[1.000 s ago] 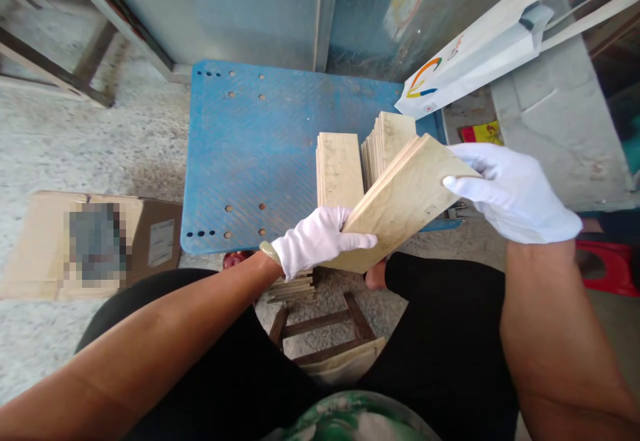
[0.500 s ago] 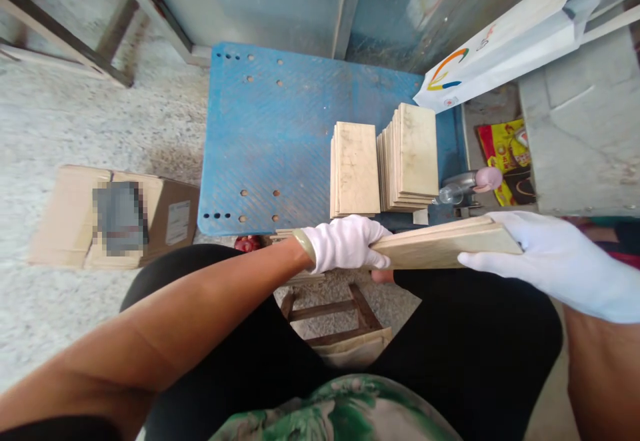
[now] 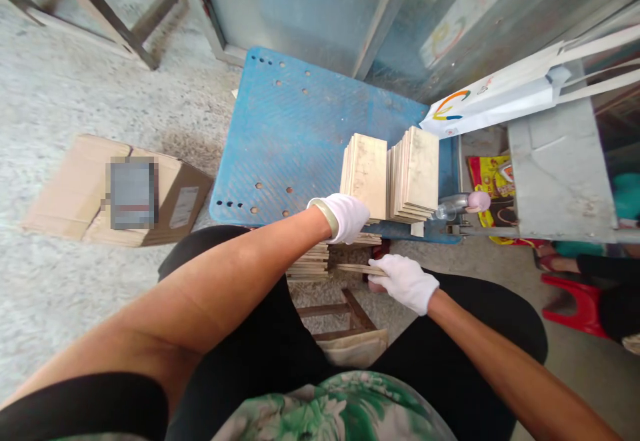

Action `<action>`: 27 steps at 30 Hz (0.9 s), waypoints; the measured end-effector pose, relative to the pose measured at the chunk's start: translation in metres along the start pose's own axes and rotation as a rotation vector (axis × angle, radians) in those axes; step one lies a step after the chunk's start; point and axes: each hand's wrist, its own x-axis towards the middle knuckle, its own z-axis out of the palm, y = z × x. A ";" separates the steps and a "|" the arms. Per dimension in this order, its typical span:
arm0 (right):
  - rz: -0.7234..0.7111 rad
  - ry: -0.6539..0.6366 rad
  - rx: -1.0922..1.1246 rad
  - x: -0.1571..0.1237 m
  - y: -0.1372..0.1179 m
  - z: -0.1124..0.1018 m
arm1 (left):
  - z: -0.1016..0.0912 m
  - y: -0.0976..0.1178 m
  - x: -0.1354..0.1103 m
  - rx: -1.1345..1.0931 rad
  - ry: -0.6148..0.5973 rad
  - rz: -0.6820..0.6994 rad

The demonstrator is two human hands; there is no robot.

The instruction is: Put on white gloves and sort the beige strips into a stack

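My right hand (image 3: 405,282), in a white glove, is closed on thin wooden boards (image 3: 356,268), seen nearly edge-on above the floor between my knees. My gloved left hand (image 3: 349,218) is at the near left corner of the left stack of wooden boards (image 3: 370,174); its fingers are mostly hidden from view. Beside that stack, to the right, stands another stack of similar boards (image 3: 423,171). Both stacks rest on a blue plastic platform (image 3: 300,134). Lower down, by my left knee, more boards (image 3: 309,264) lie piled, partly covered by my left forearm.
A metal tool with a clear cup and pink knob (image 3: 463,204) sits right of the stacks. Behind it leans a white bag (image 3: 495,98). A cardboard box (image 3: 65,188) lies on the floor at left. A red stool (image 3: 575,308) and part of another person are at right.
My left hand has let go of the boards both hands held and moved up to the left stack. My right hand has brought boards lower and leftward. The camera view has turned slightly.
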 end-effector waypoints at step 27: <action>0.104 0.001 0.040 0.085 0.001 0.058 | -0.007 -0.010 -0.013 0.138 -0.028 0.001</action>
